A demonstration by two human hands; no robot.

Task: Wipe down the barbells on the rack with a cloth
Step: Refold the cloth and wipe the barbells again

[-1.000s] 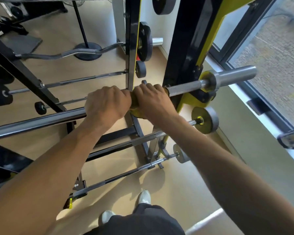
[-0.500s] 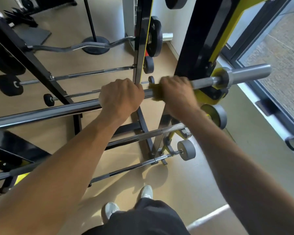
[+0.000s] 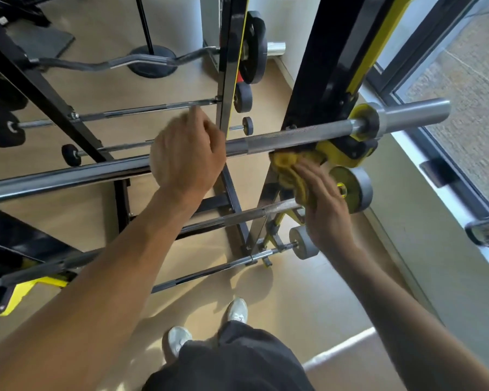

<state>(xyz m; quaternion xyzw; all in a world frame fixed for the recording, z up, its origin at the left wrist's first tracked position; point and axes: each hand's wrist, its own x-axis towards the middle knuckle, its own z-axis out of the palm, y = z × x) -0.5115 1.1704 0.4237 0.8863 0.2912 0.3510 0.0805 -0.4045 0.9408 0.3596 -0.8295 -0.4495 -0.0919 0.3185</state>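
At far left a black steel rack [image 3: 54, 103] slants across the view, with thin bars and small round black plates behind it. The top barbell [image 3: 294, 138] runs across the frame: smooth polished chrome on the left, dull knurled grey toward the right, ending in a thick matte sleeve. The left hand [image 3: 187, 159] sits on the chrome part with fingers curled over the bar; it is blurred, so how firmly it grips cannot be told. Further right, just under the knurled section beside the yellow bracket [image 3: 339, 153], the right hand [image 3: 325, 204] holds a crumpled yellow cloth [image 3: 290, 173], fingers loosely extended along its soft folds. Grey disc plates [image 3: 356, 190] sit right behind that hand.
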